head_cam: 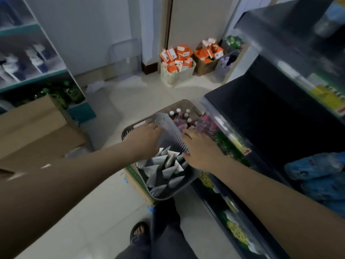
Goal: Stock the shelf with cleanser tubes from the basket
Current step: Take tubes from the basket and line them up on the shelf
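Grey basket (171, 130), white cleanser tubes (168, 171) on end; right fingers (187, 136) clamp rim, left fingers (155, 128) unclear.

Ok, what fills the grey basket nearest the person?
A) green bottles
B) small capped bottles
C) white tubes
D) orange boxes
C: the grey basket, gripped by the left hand and the right hand, is packed with white tubes; the capped bottles stand in the dark basket behind it.
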